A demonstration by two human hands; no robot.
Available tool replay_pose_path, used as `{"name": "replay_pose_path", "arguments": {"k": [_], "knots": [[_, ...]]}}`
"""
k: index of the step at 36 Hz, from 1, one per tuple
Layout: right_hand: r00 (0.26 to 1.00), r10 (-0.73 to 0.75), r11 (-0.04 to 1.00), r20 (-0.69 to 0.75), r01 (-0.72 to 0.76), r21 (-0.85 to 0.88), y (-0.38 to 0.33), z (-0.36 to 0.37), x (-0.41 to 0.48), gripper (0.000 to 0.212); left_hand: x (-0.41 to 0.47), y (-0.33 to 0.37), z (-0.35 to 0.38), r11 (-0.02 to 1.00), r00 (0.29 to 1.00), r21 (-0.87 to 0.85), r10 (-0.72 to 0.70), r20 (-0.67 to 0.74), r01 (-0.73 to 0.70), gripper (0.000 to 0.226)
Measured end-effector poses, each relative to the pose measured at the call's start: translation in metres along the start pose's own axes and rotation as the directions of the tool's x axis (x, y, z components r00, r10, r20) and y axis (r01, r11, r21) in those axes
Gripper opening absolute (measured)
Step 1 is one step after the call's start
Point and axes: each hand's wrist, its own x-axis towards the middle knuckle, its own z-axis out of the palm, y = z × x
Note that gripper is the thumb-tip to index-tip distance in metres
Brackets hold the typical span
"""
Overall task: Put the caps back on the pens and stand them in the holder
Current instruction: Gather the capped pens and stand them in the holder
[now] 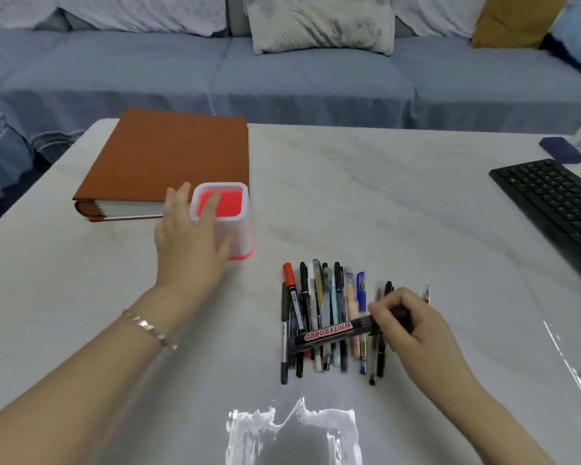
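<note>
A white square pen holder (240, 226) with a red inside stands on the marble table, left of centre. My left hand (187, 243) grips its near left wall, one finger hooked inside the rim. Several pens (326, 317) lie side by side in a row in front of me. Across them, lifted at a slant, is a black whiteboard marker (329, 333) with a red label. My right hand (406, 323) pinches the marker's right end. I cannot tell whether its cap is on.
A thick brown album (171, 159) lies behind the holder. A black keyboard (557, 206) sits at the right edge, with a dark blue case (562, 150) beyond it. A blue sofa with cushions runs along the far side. Glare patches mark the near table edge.
</note>
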Motion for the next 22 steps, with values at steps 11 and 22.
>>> {"name": "replay_pose_path", "arguments": {"k": [11,22], "knots": [[0.940,-0.309,0.942,-0.144,0.324,0.092,-0.076,0.013,0.046,0.016,-0.025,-0.034,-0.008,0.918,0.988,-0.394,0.103,0.118,-0.049,0.014],[0.904,-0.268,0.927,0.332,0.336,-0.166,-0.084,0.087,0.044,0.019,-0.098,-0.018,-0.008,0.789,0.980,-0.614,0.114,0.161,0.010,0.006]]}}
